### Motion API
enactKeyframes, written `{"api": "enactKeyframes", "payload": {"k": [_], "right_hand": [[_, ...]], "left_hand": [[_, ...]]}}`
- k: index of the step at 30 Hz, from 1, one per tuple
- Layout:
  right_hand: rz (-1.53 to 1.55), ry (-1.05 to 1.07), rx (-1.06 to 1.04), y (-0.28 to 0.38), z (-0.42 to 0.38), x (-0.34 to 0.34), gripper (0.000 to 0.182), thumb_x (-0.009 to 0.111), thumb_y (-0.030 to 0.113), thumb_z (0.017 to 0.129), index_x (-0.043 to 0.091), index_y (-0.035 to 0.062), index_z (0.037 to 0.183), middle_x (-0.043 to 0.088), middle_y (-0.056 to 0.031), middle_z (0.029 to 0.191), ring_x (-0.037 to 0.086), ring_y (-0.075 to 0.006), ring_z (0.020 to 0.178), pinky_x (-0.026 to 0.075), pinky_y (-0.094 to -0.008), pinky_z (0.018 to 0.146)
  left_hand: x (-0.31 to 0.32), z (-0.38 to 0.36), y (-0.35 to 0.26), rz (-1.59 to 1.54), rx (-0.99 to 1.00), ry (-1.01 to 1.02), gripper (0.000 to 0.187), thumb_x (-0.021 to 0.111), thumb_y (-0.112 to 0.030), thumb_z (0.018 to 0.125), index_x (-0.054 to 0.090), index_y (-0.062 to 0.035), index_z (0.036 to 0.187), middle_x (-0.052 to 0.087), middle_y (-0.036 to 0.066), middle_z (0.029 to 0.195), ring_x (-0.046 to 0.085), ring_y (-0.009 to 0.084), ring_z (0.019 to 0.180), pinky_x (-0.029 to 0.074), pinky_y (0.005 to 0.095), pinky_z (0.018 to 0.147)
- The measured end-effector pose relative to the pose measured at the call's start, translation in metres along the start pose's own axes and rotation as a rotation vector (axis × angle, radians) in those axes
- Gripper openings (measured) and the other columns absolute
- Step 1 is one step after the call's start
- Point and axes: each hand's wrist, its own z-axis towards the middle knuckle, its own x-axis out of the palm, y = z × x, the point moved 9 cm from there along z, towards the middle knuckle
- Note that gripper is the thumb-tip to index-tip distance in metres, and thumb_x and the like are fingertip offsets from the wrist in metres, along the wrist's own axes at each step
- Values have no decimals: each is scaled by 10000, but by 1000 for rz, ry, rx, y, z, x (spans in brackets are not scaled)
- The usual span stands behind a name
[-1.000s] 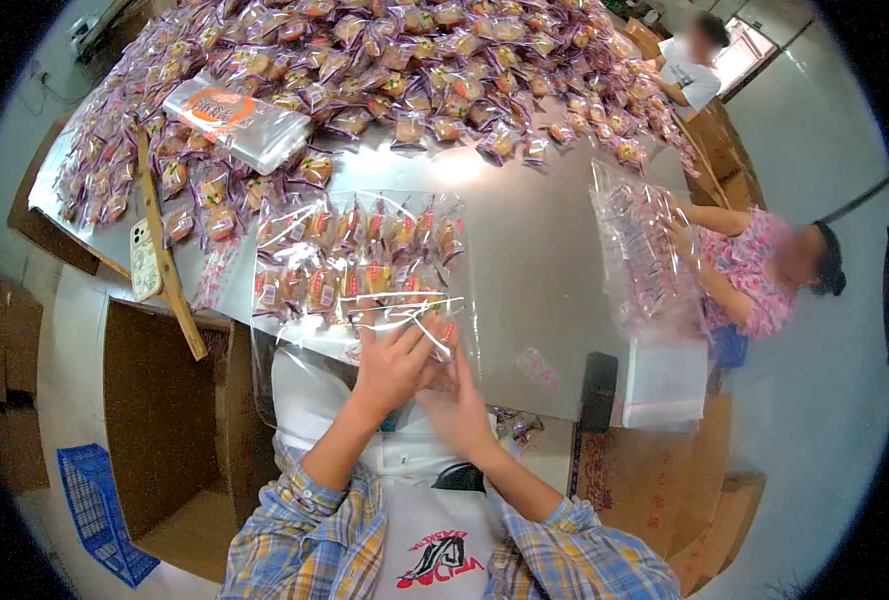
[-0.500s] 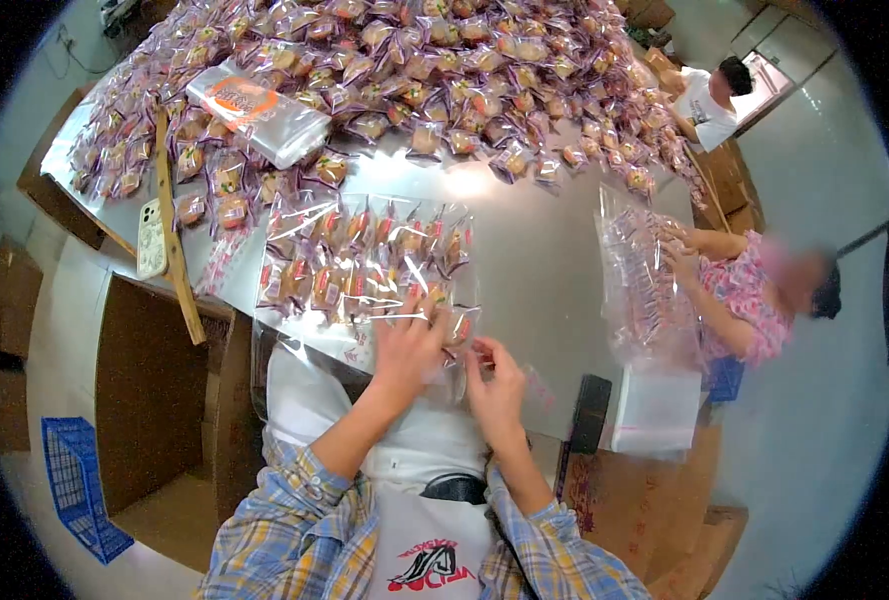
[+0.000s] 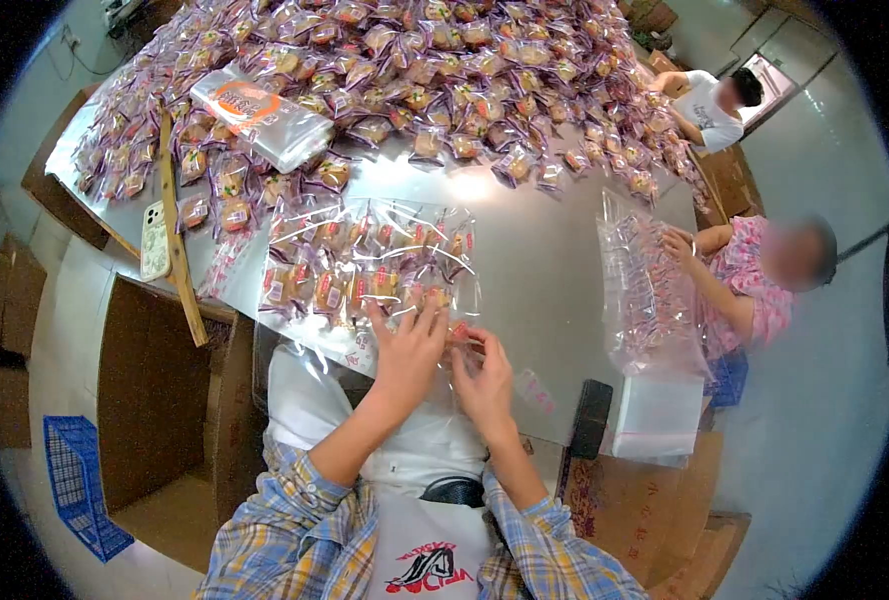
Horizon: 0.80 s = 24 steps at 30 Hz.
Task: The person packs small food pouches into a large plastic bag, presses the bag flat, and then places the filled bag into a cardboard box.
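A large clear plastic bag [image 3: 370, 232] lies on the metal table in front of me, holding rows of small wrapped cakes [image 3: 327, 290]. My left hand [image 3: 410, 350] rests on the near part of the bag, its fingers spread over the cakes. Close beside it, my right hand [image 3: 485, 378] has its fingers bent together at the bag's near right corner, pinching the plastic. A reddish wrapper shows at the right fingertips; the bag's folds partly hide it.
A heap of wrapped cakes [image 3: 435, 60] covers the table's far side, with a stack of printed bags [image 3: 265, 115] before it. At left are a wooden strip [image 3: 173, 230], a phone [image 3: 155, 240] and a cardboard box [image 3: 155, 400]. A co-worker's hands [image 3: 680, 248] touch another bag [image 3: 645, 290].
My right hand has moved left and slightly down, nearer my left hand. The left fingers have spread wider on the bag. The co-worker at far right has raised an arm.
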Motion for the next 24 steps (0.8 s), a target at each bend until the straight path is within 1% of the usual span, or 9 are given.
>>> {"api": "enactKeyframes", "payload": {"k": [3, 6, 9, 12, 15, 18, 21, 24], "right_hand": [[77, 36, 70, -4, -1, 4, 408, 726, 109, 941, 572, 22, 1309, 665, -166, 1249, 675, -270, 1124, 573, -379, 884], [460, -30, 135, -20, -1, 13, 401, 710, 59, 953, 559, 23, 1323, 649, -147, 1295, 655, -250, 1177, 569, -383, 954], [498, -41, 72, -32, 1, 15, 426, 693, 23, 961, 542, 19, 1359, 630, -138, 1332, 636, -250, 1213, 555, -388, 1005], [480, 10, 66, -31, 0, 14, 477, 681, 24, 969, 510, -5, 1413, 613, -148, 1382, 628, -251, 1237, 541, -385, 1026], [493, 21, 94, -25, 1, 12, 477, 668, 40, 983, 510, -12, 1431, 615, -159, 1399, 630, -246, 1242, 519, -372, 1051], [488, 15, 67, -32, 1, 14, 437, 645, 47, 1001, 547, -12, 1423, 650, -165, 1358, 640, -226, 1225, 513, -355, 1051], [497, -40, 68, -35, -7, 12, 367, 625, 40, 1012, 622, -6, 1376, 695, -152, 1277, 658, -209, 1183, 523, -353, 1030], [471, -41, 143, -44, -23, 16, 328, 606, 37, 1024, 667, 2, 1345, 705, -150, 1269, 666, -194, 1159, 531, -339, 1007]], "left_hand": [[5, -2, 2, -82, 48, 46, 469, 651, -142, 874, 631, -55, 1334, 577, 119, 1435, 427, 336, 1474, -21, 806, 1159], [11, -2, 3, -115, 91, 51, 505, 680, -167, 847, 626, -52, 1335, 563, 127, 1428, 407, 342, 1487, -3, 821, 1148], [7, -1, 2, -106, 98, 55, 536, 701, -199, 827, 627, -47, 1335, 555, 124, 1425, 405, 328, 1489, -8, 835, 1135], [5, -2, 2, -95, 100, 93, 530, 696, -167, 838, 629, -101, 1359, 565, 117, 1406, 414, 315, 1483, -23, 850, 1119], [-8, -1, 1, -198, 107, -43, 513, 710, -157, 837, 659, -196, 1346, 590, 101, 1346, 450, 300, 1451, -24, 864, 1106], [-4, -2, 3, -98, 64, -85, 464, 691, -220, 865, 683, -238, 1329, 621, 101, 1306, 520, 277, 1378, 51, 871, 1101], [4, -3, 3, -142, -4, -95, 433, 689, -226, 872, 702, -217, 1305, 636, 84, 1277, 555, 274, 1332, 24, 871, 1103], [-1, 0, 1, -90, -7, -186, 428, 709, -254, 855, 716, -211, 1281, 655, 62, 1230, 583, 282, 1277, 38, 884, 1085]]}}
